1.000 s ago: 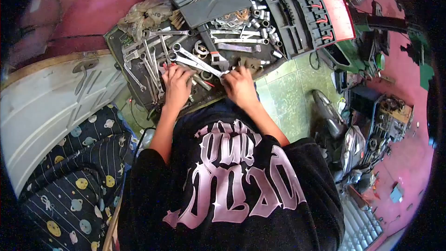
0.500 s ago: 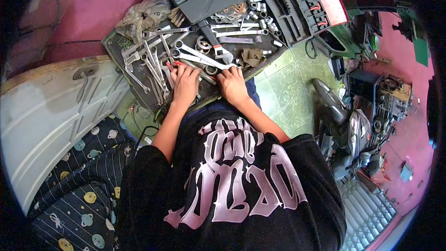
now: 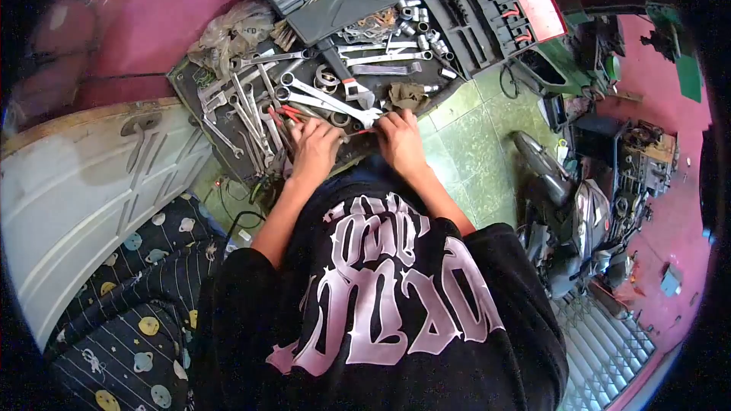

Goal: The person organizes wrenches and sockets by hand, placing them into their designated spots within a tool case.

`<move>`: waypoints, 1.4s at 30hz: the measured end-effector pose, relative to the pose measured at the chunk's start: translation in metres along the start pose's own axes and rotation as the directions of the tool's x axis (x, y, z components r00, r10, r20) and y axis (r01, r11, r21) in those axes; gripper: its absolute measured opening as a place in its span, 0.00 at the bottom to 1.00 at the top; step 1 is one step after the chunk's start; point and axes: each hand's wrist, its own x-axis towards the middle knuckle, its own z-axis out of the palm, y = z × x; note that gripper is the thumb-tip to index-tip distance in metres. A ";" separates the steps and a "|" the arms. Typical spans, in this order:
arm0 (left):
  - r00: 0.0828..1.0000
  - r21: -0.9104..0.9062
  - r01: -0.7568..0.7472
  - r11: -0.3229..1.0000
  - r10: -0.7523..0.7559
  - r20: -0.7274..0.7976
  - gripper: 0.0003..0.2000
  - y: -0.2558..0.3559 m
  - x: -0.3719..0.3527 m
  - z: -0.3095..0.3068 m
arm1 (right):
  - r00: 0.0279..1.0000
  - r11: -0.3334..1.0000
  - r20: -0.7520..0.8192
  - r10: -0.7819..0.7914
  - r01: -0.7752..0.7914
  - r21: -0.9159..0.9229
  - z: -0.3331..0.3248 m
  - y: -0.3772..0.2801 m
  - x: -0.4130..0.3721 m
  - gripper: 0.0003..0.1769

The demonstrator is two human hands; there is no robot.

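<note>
My left hand point(image 3: 314, 151) is at the front edge of the cluttered workbench, fingers curled down and closed at one end of a thin rod point(image 3: 359, 133) with a reddish part. The rod spans the gap to my right hand point(image 3: 400, 137), whose fingers are pinched together at its other end. My palms hide most of it, so I cannot tell its exact kind. Just beyond lie two large combination wrenches point(image 3: 324, 99) and an adjustable wrench point(image 3: 356, 91). Red-handled pliers point(image 3: 289, 113) rest by my left fingertips. A crumpled brown piece point(image 3: 410, 95) lies beyond my right hand.
More wrenches point(image 3: 247, 114) spread over the bench's left side, near a plastic bag point(image 3: 232, 34). Sockets point(image 3: 411, 14) and a dark tool case point(image 3: 445, 4) are at the back right. A pale door panel point(image 3: 91, 160) stands left; a motorcycle point(image 3: 582, 221) is on the right.
Both hands have shifted slightly right and toward my body. The red-handled pliers show more beside my left hand, and the thin rod now shows between my hands. The view has shifted slightly.
</note>
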 end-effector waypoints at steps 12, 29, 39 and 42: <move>0.996 -0.062 -0.089 0.994 0.089 0.000 0.09 0.048 0.063 0.029 | 0.994 0.998 -0.093 0.051 -0.048 0.037 -0.051 0.060 0.015 0.11; 0.995 -0.069 0.051 0.996 -0.057 -0.086 0.12 0.134 0.256 0.101 | 0.964 0.995 -0.258 0.069 -0.046 0.092 -0.131 0.230 0.127 0.10; 0.954 -0.050 0.153 0.987 -0.161 -0.251 0.08 0.167 0.376 0.154 | 0.948 0.996 -0.317 0.026 0.001 0.087 -0.170 0.328 0.218 0.11; 0.941 -0.006 0.180 0.984 -0.174 -0.290 0.07 0.166 0.415 0.159 | 0.931 0.998 -0.366 -0.010 0.031 0.053 -0.175 0.351 0.252 0.10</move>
